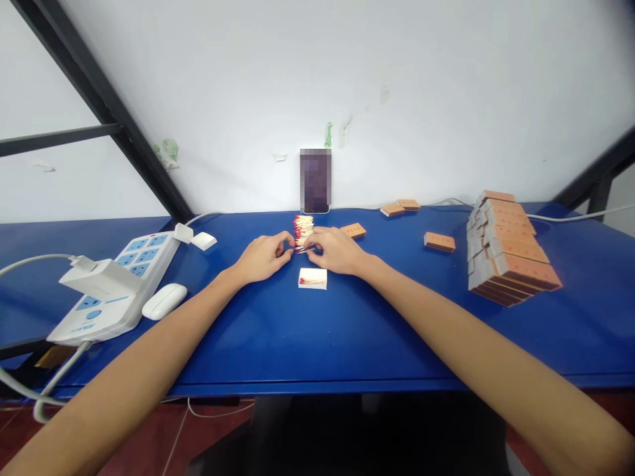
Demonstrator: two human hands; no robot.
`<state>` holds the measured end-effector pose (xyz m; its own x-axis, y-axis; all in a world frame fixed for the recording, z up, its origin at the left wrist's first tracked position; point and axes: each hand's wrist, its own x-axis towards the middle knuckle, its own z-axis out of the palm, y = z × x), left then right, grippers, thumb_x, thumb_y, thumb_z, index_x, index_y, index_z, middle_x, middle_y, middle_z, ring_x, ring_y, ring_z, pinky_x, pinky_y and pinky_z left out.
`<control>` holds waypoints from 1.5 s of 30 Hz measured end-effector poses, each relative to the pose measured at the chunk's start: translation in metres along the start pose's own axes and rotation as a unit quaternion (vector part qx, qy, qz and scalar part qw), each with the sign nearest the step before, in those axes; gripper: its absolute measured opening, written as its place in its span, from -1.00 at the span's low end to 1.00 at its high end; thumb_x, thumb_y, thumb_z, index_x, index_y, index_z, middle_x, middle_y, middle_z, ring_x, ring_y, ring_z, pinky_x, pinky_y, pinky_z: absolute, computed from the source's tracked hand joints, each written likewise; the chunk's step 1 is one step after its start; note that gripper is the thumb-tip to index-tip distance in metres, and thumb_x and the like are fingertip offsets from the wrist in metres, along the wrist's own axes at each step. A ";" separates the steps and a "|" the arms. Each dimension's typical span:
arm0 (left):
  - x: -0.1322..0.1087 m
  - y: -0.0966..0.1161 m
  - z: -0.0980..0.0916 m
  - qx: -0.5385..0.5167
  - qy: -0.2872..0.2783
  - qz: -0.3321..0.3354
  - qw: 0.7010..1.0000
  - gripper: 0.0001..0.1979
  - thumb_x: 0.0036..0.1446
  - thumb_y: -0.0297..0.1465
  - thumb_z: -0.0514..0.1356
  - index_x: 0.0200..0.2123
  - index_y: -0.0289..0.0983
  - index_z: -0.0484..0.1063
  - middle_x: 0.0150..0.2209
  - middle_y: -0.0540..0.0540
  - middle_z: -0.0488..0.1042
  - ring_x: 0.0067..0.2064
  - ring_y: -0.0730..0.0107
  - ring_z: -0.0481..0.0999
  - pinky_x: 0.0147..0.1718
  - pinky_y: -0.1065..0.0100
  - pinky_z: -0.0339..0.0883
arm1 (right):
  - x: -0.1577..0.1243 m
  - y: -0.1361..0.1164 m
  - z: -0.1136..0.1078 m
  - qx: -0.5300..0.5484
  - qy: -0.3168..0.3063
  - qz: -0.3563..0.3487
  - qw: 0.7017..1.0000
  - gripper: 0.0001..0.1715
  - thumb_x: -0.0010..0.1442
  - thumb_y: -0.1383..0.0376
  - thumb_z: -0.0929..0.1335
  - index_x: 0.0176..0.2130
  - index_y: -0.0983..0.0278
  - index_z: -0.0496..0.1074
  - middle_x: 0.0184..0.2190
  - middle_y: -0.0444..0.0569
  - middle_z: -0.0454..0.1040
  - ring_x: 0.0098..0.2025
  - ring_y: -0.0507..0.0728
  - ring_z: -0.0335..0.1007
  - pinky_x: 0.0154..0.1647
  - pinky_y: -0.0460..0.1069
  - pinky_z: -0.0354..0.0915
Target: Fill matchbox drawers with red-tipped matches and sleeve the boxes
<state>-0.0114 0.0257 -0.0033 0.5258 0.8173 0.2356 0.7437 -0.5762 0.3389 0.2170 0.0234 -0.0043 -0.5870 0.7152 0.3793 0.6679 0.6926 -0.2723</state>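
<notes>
In the head view, we have a pale wall (238, 79) behind a blue table (327, 344), with a phone (315, 180) upright against the wall, a power strip (171, 244) to our left and a stack of matchboxes (516, 258) to our right. Straight ahead, just in front of the phone, lies a column of loose matches (303, 229). The column's long axis runs away from us, while each stick lies roughly crosswise, most red heads toward our left hand (278, 254). That hand sits just beside the head side, thumb and forefinger curved close together; our right hand (317, 246) is nearer, its bent fingers covering part of the column's near right edge. So the matches lie between the two grips, mostly beyond them — only the near end comes level with the fingertips. Whether either hand pinches a stick, we cannot tell. Nearer to us, just below that gap, an open matchbox tray (313, 272) holds some matches, and a closed matchbox (354, 231) lies beyond the right hand.
</notes>
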 end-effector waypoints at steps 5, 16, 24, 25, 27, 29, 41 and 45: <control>0.000 -0.003 0.003 -0.028 0.012 0.018 0.999 -0.84 0.23 -0.32 0.12 -0.17 -0.23 0.44 -0.57 0.13 0.28 -0.54 0.46 0.29 -0.45 0.38 0.09 | 0.001 -0.003 -0.001 -0.010 -0.006 0.027 1.000 -0.81 0.26 0.32 0.35 -0.21 0.28 0.58 -0.35 -0.05 0.60 -0.33 0.10 0.39 -0.06 0.06 0.02; 0.000 -0.001 0.004 0.003 0.063 0.026 0.998 -0.83 0.21 -0.37 0.13 -0.23 -0.25 0.50 -0.43 0.01 0.34 -0.41 0.38 0.33 -0.37 0.32 0.16 | 0.001 0.001 0.004 0.064 -0.001 0.020 0.998 -0.84 0.25 0.34 0.37 -0.24 0.27 0.58 -0.47 -0.13 0.48 -0.48 0.01 0.23 -0.35 -0.05 0.02; 0.000 -0.003 0.005 0.018 0.059 0.022 0.998 -0.77 0.24 -0.32 0.12 -0.20 -0.25 0.56 -0.35 -0.06 0.38 -0.32 0.32 0.40 -0.28 0.26 0.24 | 0.001 0.001 0.003 0.064 -0.005 0.035 0.997 -0.86 0.23 0.33 0.38 -0.27 0.27 0.58 -0.50 -0.14 0.46 -0.49 0.01 0.21 -0.36 -0.06 0.03; 0.001 -0.003 0.005 0.018 0.058 0.025 0.998 -0.77 0.24 -0.32 0.12 -0.20 -0.25 0.56 -0.35 -0.05 0.38 -0.32 0.32 0.41 -0.28 0.26 0.24 | 0.001 0.001 0.004 0.066 -0.003 0.038 0.997 -0.87 0.23 0.33 0.38 -0.28 0.27 0.58 -0.50 -0.14 0.46 -0.49 0.00 0.21 -0.37 -0.06 0.03; 0.001 -0.004 0.005 0.018 0.058 0.030 0.998 -0.78 0.24 -0.33 0.12 -0.20 -0.24 0.56 -0.35 -0.05 0.39 -0.32 0.32 0.41 -0.28 0.26 0.25 | 0.001 0.001 0.004 0.066 -0.001 0.046 0.997 -0.87 0.23 0.34 0.37 -0.30 0.27 0.57 -0.49 -0.14 0.46 -0.48 0.00 0.22 -0.36 -0.06 0.02; 0.001 -0.003 0.005 0.019 0.059 0.034 0.998 -0.78 0.24 -0.34 0.12 -0.20 -0.24 0.56 -0.34 -0.06 0.40 -0.32 0.32 0.41 -0.28 0.27 0.26 | 0.002 0.001 0.004 0.066 0.001 0.049 0.997 -0.87 0.23 0.35 0.37 -0.30 0.27 0.57 -0.49 -0.13 0.47 -0.48 0.01 0.23 -0.36 -0.06 0.03; 0.000 -0.002 0.005 0.005 0.048 0.045 0.998 -0.75 0.24 -0.36 0.10 -0.18 -0.23 0.57 -0.31 -0.06 0.39 -0.31 0.32 0.42 -0.27 0.28 0.30 | 0.000 -0.002 0.002 0.051 0.001 0.045 0.998 -0.73 0.27 0.38 0.32 -0.14 0.25 0.61 -0.46 -0.11 0.50 -0.45 0.04 0.27 -0.34 -0.05 0.02; 0.000 -0.002 0.004 0.002 0.047 0.053 0.997 -0.76 0.23 -0.37 0.10 -0.18 -0.23 0.58 -0.31 -0.06 0.38 -0.32 0.34 0.42 -0.30 0.30 0.29 | 0.000 -0.001 0.003 0.056 0.005 0.041 0.998 -0.76 0.26 0.38 0.32 -0.19 0.27 0.60 -0.47 -0.11 0.50 -0.46 0.03 0.26 -0.35 -0.05 0.02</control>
<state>-0.0110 0.0262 -0.0079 0.5606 0.7481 0.3551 0.6878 -0.6594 0.3034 0.2148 0.0234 -0.0064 -0.5282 0.7687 0.3607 0.6571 0.6391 -0.3998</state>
